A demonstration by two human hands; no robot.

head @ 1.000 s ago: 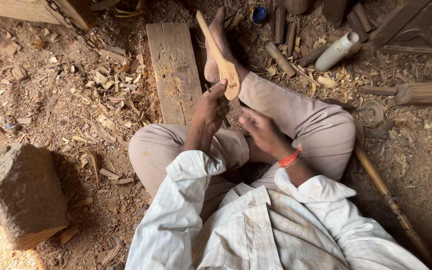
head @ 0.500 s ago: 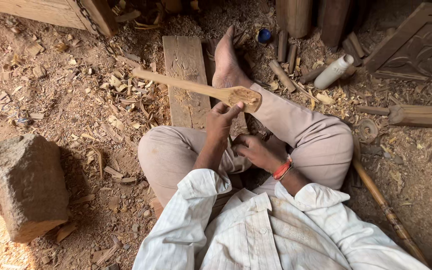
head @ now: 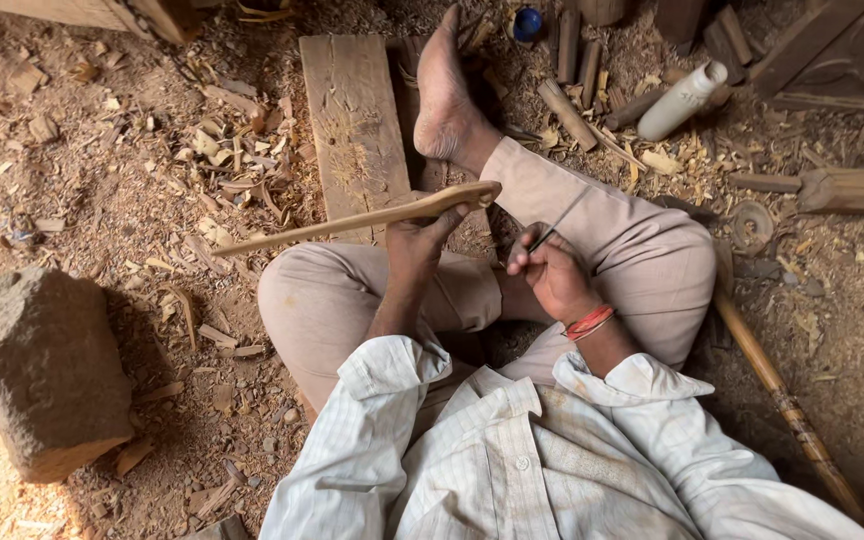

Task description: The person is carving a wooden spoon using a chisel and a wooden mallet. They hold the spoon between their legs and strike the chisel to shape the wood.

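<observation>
Striped white shirt (head: 512,470), tan trousers (head: 602,220)

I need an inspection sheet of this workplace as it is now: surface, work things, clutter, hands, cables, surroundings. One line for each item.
Surface: earth floor covered with sawdust and wood chips; a flat plank lies ahead of the person.
Work things: long wooden spoon, held about level, handle pointing left; thin metal tool.
Clutter: short wooden sticks, white bottle, small blue object.
Hands: left hand grips the wooden spoon near its bowl; right hand holds the thin metal tool.
Cables: nothing seen.
Surroundings: large stone block at left; long pole at right; carved timber top right; bare foot beside the plank.
</observation>
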